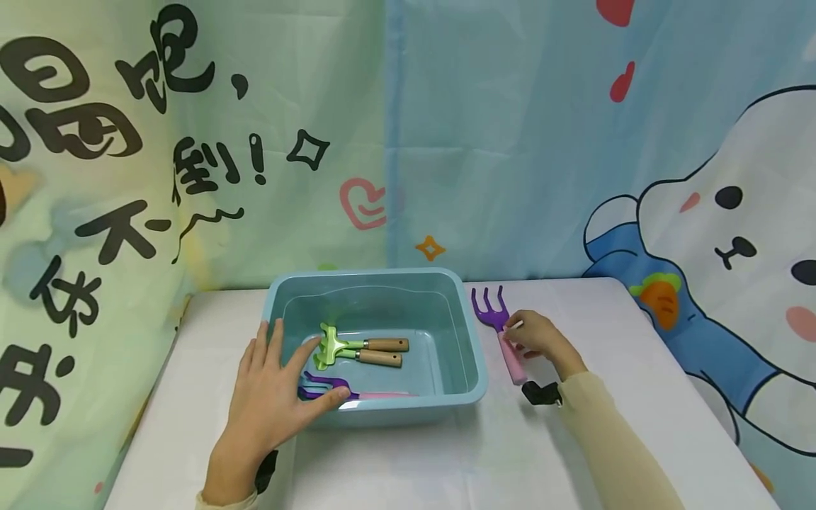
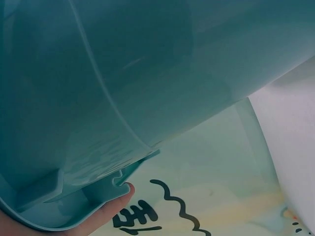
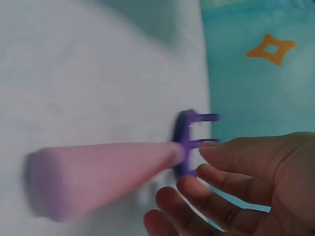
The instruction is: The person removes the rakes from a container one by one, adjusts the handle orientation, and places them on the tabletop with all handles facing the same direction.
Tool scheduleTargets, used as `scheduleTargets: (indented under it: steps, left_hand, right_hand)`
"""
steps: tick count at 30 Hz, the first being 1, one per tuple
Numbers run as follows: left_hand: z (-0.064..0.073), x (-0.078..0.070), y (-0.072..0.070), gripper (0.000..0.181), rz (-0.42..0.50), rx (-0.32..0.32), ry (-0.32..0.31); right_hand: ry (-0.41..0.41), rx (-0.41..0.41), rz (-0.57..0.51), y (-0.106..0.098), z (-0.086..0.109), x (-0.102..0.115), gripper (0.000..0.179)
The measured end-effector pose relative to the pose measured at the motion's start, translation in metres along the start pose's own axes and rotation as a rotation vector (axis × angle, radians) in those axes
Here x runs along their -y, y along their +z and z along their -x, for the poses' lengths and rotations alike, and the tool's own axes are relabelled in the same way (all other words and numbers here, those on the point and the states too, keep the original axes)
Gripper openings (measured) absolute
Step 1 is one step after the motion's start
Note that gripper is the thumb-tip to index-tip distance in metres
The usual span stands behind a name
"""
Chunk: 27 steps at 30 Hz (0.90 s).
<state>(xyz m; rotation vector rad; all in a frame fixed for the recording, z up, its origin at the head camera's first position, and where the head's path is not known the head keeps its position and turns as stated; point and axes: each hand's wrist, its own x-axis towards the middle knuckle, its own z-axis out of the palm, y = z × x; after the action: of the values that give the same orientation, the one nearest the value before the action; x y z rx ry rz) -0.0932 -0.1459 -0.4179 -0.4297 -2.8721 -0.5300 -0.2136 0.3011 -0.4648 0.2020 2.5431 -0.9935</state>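
Blue basin [image 1: 389, 303], L hand [image 1: 270, 397] touching w/ fingers spread, R hand [image 1: 543, 337] over purple-pink fork [image 1: 511, 361], fingers parted

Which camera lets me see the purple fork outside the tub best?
The head view, because the purple fork shows from prongs to pink handle there. The right wrist view makes the handle big but blurry, and the right hand partly hides the prongs. The left wrist view misses it; the tub fills most of that picture.
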Motion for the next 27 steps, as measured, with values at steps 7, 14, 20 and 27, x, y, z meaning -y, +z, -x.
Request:
scheduleTargets:
  steps: [7, 14, 20, 27]
  left_hand:
    - [0.000, 0.000, 0.000, 0.089, 0.002, -0.006, -0.003]
    - [0.000, 0.000, 0.002, 0.090, 0.002, -0.001, -0.003]
    - [-0.002, 0.001, 0.003, 0.090, -0.003, -0.006, 0.004]
    - [-0.001, 0.002, 0.002, 0.089, -0.009, -0.019, 0.005]
  right_hand:
    - [-0.200, -0.073, -0.005, -0.023, 0.016, 0.037, 0.037]
    - [-0.371, -0.055, -0.002, -0.041, 0.038, 0.096, 0.034]
    - [-0.437, -0.035, 0.053, -0.043, 0.049, 0.143, 0.031]
    - [-0.499, 0.040, 0.097, -0.028, 0.048, 0.185, 0.031]
